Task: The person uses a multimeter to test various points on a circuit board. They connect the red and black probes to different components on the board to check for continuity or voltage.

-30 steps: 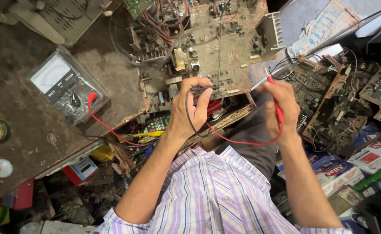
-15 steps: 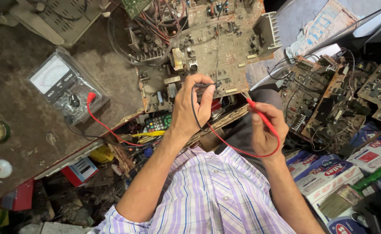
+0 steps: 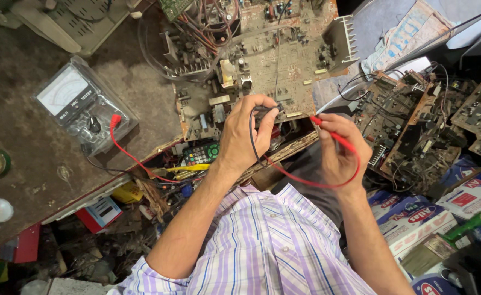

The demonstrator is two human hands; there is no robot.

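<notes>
Left hand [image 3: 248, 134]: closed, fingers curled around a black test probe [image 3: 267, 111]; the probe tip rests at the near edge of the circuit board [image 3: 284, 60]. A black lead loops down from the probe across the wrist side of the hand.

Right hand [image 3: 340, 150]: closed in a pinch on a red test probe [image 3: 332, 133], held slantwise, tip pointing toward the board's near right corner, just beside the left hand. Whether the tip touches the board cannot be told. A red lead [image 3: 306, 180] curves from the probe under both hands and runs left along the bench edge.

Circuit board: large, brown, dusty, lying flat on the bench ahead of the hands, set with components, a finned heat sink [image 3: 341, 38] at its right edge and bundled wires at its far left.

Analogue multimeter [image 3: 82, 106]: in a clear cover, on the dark bench [image 3: 27, 158] well left of the hands; the red lead is plugged into it.

Remote control [image 3: 201, 154]: with coloured buttons, below the board's near edge, just beside the left wrist.

Further circuit boards [image 3: 410, 114]: piled right of the right hand, tangled with wires.

Printed cartons [image 3: 415, 218]: stacked lower right, beside the right forearm.
</notes>
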